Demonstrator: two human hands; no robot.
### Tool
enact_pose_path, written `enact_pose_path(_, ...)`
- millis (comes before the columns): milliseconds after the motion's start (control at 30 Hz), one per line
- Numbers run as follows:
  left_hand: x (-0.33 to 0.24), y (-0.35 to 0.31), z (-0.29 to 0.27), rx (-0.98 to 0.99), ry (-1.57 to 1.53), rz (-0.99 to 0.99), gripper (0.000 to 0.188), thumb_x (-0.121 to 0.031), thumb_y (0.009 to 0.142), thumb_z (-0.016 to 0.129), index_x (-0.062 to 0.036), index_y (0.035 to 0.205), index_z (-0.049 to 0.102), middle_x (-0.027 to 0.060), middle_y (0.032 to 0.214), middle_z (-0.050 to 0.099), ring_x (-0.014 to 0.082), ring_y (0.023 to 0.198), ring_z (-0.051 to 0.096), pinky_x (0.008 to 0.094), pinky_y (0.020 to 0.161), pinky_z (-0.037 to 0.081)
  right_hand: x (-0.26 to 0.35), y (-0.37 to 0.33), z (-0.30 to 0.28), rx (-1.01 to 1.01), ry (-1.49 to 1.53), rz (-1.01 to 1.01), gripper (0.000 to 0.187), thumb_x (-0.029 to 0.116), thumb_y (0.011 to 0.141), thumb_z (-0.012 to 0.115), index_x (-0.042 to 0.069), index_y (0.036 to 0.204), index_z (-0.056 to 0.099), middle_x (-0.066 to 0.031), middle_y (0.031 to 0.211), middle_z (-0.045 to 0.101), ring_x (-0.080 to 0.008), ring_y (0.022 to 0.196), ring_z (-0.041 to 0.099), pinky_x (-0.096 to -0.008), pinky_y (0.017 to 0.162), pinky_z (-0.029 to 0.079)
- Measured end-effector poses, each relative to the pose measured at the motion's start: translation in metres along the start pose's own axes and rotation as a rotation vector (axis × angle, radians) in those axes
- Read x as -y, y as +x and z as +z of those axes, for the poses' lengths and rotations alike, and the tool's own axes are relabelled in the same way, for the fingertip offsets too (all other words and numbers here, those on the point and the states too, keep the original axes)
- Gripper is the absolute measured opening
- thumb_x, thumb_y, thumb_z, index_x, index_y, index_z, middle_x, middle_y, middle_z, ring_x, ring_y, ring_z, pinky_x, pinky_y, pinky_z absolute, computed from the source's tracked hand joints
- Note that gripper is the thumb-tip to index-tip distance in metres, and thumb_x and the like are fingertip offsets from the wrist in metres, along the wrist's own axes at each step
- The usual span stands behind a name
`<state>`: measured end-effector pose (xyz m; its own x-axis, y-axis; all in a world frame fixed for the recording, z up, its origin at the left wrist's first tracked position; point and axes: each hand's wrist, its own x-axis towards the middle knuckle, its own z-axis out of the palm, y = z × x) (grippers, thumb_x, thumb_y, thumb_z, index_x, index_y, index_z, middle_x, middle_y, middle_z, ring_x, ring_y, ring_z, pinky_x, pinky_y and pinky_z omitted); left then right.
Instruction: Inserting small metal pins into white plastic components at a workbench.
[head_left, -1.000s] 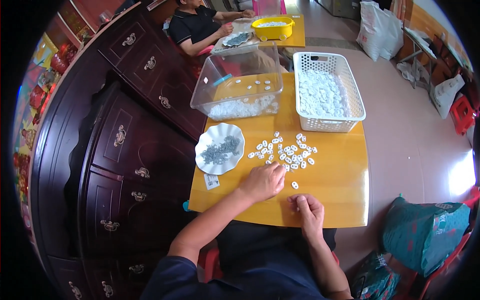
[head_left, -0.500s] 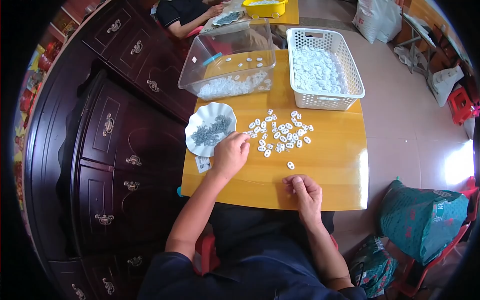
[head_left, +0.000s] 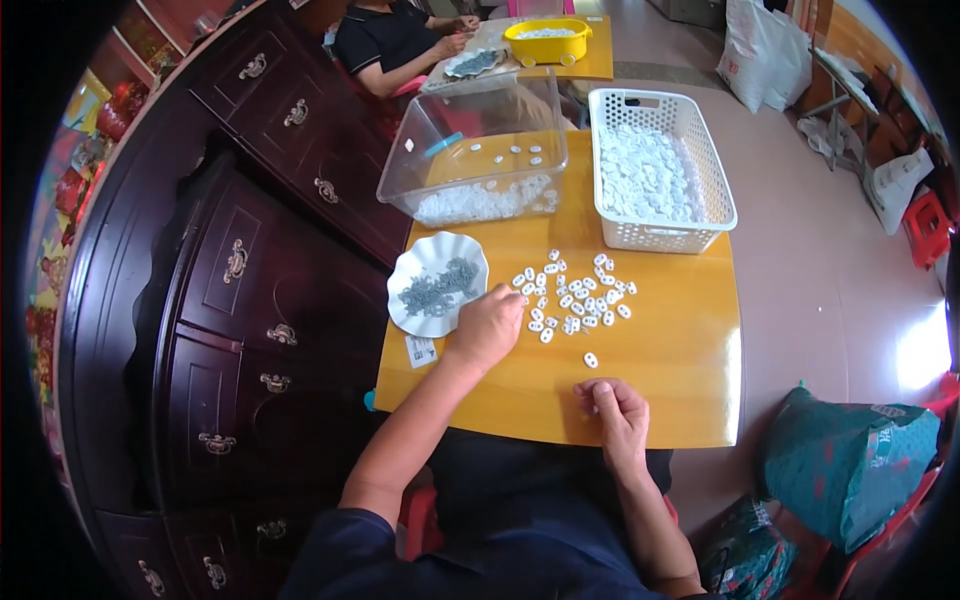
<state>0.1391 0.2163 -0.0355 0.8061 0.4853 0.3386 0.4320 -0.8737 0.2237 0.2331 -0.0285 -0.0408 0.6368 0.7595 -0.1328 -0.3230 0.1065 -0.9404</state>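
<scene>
My left hand is closed, its fingertips at the left edge of a scatter of small white oval pieces with two dark holes. What it pinches, if anything, is hidden. Just left of it, a white wavy-rimmed plate bears a heap of small grey parts. By the table's near edge, my right hand has its thumb pressed to curled fingers; I cannot make out what is between them. One lone white oval piece lies just beyond that hand.
At the table's far side stand a clear plastic bin with white pieces and a white perforated basket full of them. A dark wooden cabinet borders the left. Teal bags sit at right. Another person works beyond.
The whole view has shifted, so the table sits lower in the picture. My left hand has moved slightly right, away from the plate. My right hand keeps about the same pose.
</scene>
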Motion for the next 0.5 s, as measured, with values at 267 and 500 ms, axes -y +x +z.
enact_pose_path(267,0.004,0.006,0.004,0.044,0.066,0.029,0.007,-0.013,0.091,0.070,-0.0056,0.090,0.070,0.0101,0.088,0.068,0.0314,0.076,0.070,0.0429,0.065,0.058,-0.001,-0.001,-0.001,0.008,0.003,0.008,0.029,0.020,0.108,0.058,-0.004,0.103,0.072,-0.0067,0.097,0.075,-0.0115,0.084,0.066,-0.0266,0.079,0.053)
enact_pose_path(500,-0.006,0.002,-0.004,-0.003,-0.029,0.017,0.007,-0.011,0.090,0.069,-0.0044,0.089,0.069,0.0120,0.085,0.068,0.0313,0.074,0.070,0.0428,0.063,0.056,0.000,-0.003,-0.001,0.006,0.003,0.005,0.029,0.021,0.108,0.058,-0.004,0.103,0.072,-0.0066,0.097,0.075,-0.0111,0.083,0.065,-0.0265,0.078,0.053)
